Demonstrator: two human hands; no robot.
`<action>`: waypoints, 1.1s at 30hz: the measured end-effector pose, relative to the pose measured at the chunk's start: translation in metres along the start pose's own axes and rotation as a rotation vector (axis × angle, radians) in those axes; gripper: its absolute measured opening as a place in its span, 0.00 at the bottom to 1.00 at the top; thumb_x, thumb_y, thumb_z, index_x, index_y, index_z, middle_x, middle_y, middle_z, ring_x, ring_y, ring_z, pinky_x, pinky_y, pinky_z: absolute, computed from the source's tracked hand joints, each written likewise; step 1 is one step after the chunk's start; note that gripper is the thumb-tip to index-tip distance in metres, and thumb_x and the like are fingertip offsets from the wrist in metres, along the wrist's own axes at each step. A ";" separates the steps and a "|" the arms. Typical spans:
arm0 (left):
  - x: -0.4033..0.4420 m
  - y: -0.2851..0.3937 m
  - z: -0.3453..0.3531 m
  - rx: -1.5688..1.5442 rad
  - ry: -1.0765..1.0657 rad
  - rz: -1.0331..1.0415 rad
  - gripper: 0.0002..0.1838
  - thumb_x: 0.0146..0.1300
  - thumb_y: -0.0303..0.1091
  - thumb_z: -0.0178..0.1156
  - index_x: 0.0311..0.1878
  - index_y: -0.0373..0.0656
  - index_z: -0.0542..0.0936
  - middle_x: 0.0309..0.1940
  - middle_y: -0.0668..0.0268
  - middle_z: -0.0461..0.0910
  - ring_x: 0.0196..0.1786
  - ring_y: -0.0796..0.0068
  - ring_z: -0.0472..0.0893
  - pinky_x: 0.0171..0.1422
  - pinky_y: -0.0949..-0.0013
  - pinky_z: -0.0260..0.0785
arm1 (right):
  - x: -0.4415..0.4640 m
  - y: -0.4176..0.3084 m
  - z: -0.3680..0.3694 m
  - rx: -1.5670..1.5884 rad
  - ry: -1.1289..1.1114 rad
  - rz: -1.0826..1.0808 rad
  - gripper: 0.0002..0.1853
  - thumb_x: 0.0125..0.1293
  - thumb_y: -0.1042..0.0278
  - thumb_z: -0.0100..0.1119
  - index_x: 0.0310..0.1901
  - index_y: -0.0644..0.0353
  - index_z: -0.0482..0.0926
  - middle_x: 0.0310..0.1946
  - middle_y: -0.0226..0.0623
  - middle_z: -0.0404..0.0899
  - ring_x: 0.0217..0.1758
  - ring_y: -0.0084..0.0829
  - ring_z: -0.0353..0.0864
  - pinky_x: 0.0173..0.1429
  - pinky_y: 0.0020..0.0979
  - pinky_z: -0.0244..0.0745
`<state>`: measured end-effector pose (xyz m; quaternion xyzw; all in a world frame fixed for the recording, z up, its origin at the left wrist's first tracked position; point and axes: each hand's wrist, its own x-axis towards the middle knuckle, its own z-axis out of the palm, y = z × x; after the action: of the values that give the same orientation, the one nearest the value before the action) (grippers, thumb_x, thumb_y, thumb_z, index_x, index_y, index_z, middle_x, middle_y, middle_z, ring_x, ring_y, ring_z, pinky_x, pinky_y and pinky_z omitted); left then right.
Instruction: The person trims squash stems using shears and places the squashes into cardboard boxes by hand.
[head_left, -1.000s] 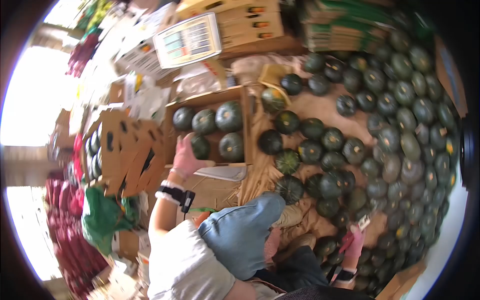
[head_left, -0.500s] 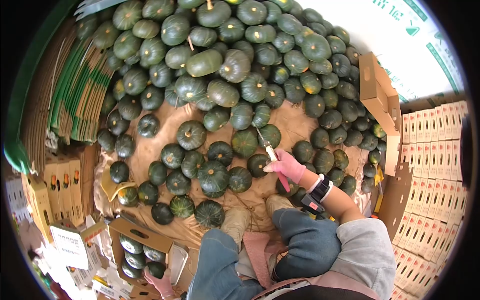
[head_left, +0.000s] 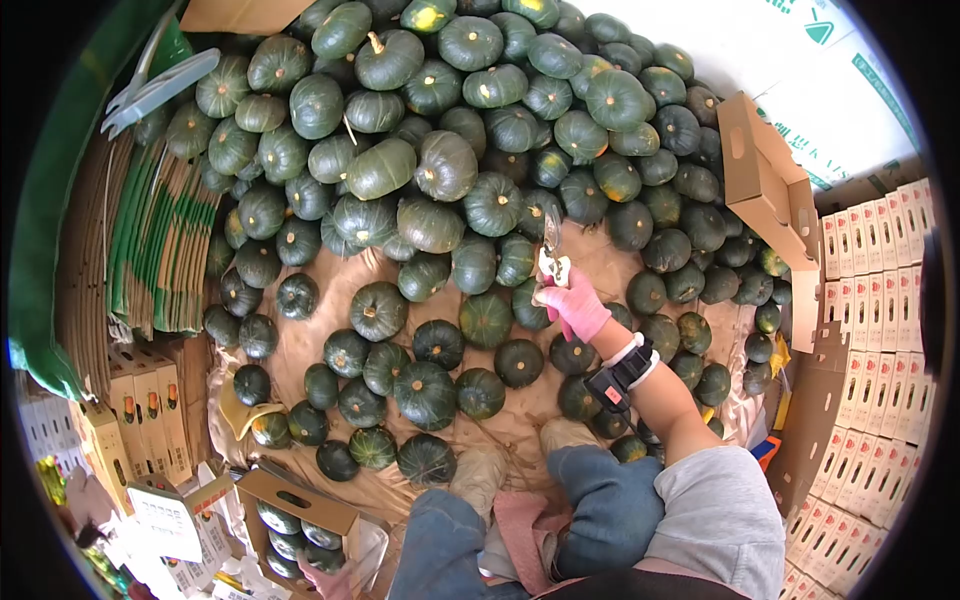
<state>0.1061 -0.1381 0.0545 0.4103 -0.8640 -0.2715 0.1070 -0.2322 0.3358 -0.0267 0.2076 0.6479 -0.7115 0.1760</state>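
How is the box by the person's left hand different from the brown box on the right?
The left box holds green pumpkins; no pumpkin shows inside the right box. The left box opens upward, while the right box is tipped over. Both are brown cardboard with a cut-out hand hole.

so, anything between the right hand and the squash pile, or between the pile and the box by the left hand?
Right hand to pile: nothing visible, just the clippers it holds. Pile to box: loose squashes on the brown sheet, then the box's own raised wall.
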 end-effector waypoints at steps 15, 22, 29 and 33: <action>0.054 0.043 0.012 0.457 0.032 0.510 0.45 0.46 0.40 0.71 0.66 0.36 0.59 0.63 0.48 0.59 0.65 0.50 0.60 0.68 0.51 0.54 | 0.190 -0.199 -0.007 -1.281 0.943 -0.772 0.25 0.53 0.53 0.61 0.45 0.64 0.71 0.42 0.46 0.77 0.50 0.43 0.75 0.55 0.46 0.65; 0.044 0.055 0.003 0.643 -0.004 0.460 0.44 0.49 0.42 0.70 0.65 0.33 0.59 0.63 0.48 0.61 0.65 0.50 0.61 0.69 0.51 0.53 | 0.228 -0.219 -0.022 -1.632 0.939 -0.558 0.26 0.52 0.57 0.60 0.50 0.62 0.68 0.46 0.47 0.78 0.55 0.45 0.75 0.57 0.49 0.66; 0.065 0.088 0.025 0.411 -0.039 0.507 0.40 0.47 0.31 0.68 0.64 0.34 0.61 0.61 0.48 0.64 0.62 0.48 0.64 0.67 0.50 0.55 | 0.177 -0.257 -0.040 -0.906 0.542 -0.542 0.25 0.48 0.55 0.69 0.40 0.67 0.74 0.36 0.42 0.81 0.38 0.34 0.82 0.44 0.31 0.75; 0.070 0.118 0.065 0.213 -0.103 0.492 0.42 0.42 0.26 0.70 0.62 0.35 0.62 0.62 0.50 0.65 0.63 0.48 0.66 0.67 0.53 0.59 | 0.104 -0.235 -0.023 -0.178 -0.116 -0.503 0.19 0.56 0.57 0.61 0.41 0.65 0.77 0.22 0.36 0.80 0.12 0.32 0.75 0.31 0.31 0.77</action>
<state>-0.0420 -0.1066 0.0640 0.1826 -0.9657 -0.1653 0.0821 -0.4417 0.3836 0.1165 -0.0174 0.7279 -0.6838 0.0480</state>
